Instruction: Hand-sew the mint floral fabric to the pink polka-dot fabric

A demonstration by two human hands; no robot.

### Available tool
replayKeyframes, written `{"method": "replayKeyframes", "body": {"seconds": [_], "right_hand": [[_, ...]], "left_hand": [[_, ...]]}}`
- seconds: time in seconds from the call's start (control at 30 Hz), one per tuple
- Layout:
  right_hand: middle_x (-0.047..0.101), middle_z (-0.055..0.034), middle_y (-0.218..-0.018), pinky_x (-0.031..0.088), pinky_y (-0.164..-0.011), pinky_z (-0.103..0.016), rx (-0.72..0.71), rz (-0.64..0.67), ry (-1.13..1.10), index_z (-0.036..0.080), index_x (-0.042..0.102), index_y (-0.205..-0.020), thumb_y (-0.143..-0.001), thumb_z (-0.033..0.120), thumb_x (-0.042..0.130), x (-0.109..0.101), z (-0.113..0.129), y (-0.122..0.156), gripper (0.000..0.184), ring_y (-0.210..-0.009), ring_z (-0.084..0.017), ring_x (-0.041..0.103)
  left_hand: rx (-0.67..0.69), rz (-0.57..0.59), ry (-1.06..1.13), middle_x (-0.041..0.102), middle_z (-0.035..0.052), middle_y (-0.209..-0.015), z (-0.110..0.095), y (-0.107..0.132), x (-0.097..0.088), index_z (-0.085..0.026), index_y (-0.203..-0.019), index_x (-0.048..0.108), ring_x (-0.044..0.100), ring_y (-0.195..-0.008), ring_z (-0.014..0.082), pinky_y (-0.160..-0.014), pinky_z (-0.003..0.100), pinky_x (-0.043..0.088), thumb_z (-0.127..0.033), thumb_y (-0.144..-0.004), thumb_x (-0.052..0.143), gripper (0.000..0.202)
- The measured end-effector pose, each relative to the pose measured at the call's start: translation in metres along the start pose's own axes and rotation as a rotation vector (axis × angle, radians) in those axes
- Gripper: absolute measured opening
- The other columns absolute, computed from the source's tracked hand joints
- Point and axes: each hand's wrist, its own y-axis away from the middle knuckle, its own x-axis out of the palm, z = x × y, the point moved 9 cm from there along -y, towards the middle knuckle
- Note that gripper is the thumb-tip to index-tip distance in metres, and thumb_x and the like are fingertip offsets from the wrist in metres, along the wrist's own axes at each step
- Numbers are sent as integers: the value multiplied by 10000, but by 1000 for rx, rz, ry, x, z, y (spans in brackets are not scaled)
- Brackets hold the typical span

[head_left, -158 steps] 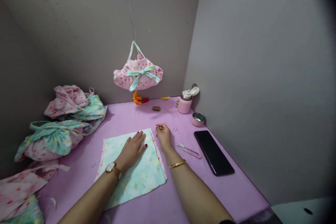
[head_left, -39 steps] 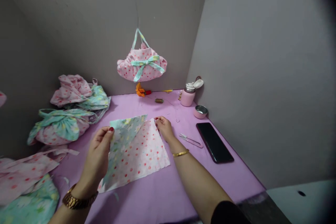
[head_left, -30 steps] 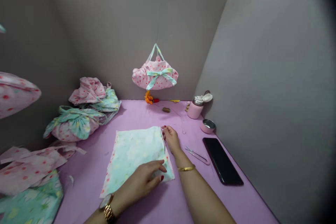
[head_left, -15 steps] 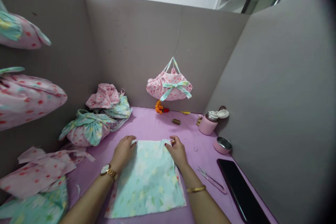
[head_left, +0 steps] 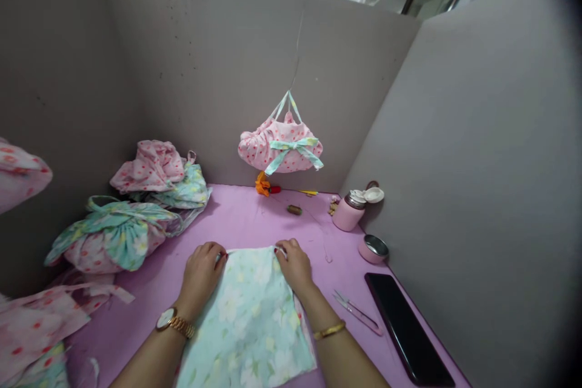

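Note:
A mint-green floral cloth (head_left: 252, 315) lies on the purple tabletop in front of me, with a strip of pink dotted cloth (head_left: 300, 318) showing beneath its right edge. My left hand (head_left: 203, 271) pinches the far left corner between thumb and fingers. At the far right corner, my right hand (head_left: 294, 267) holds the edge in the same way, its thumb on top. The far edge runs fairly straight between the two hands. To the right of my right forearm lie pink-handled thread snips (head_left: 358, 313).
A pink dotted bag with a mint bow (head_left: 284, 147) hangs on a string ahead. Bundled bags (head_left: 113, 236) and loose pink cloth (head_left: 40, 327) fill the left. Rightward are a pink flask (head_left: 349, 212), its cup (head_left: 373, 248), a black phone (head_left: 409, 330) and a thread spool (head_left: 294, 210).
My view has turned slightly, so most things sit further left in it. Both hands stay at the cloth's far corners, with the fingers now closed more tightly on the edge.

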Motion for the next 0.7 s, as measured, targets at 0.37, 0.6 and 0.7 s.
{"method": "replayKeyframes", "body": {"seconds": [0.37, 0.6, 0.7], "right_hand": [[560, -32, -920, 411, -646, -240, -56, 31, 125, 248, 621, -992, -811, 151, 505, 3, 7, 2, 236, -770, -166, 579], [554, 1, -912, 368, -600, -223, -70, 54, 228, 266, 616, -900, -822, 159, 514, 4, 15, 3, 167, -745, -140, 578], [552, -20, -925, 351, -582, -237, -57, 47, 254, 232, 595, -905, -821, 173, 524, 3, 14, 4, 124, -725, -152, 570]], "left_hand": [[20, -25, 11, 640, 67, -882, -3, 4, -6, -201, -844, 604, 572, -851, 239, -758, 327, 419, -208, -835, 429, 176], [32, -24, -21, 644, 74, -859, -8, 4, -8, -188, -834, 585, 567, -835, 243, -748, 346, 395, -186, -859, 404, 183], [19, -16, -68, 644, 86, -874, -10, 3, -7, -179, -840, 601, 557, -865, 256, -760, 368, 370, -166, -866, 399, 204]]}}
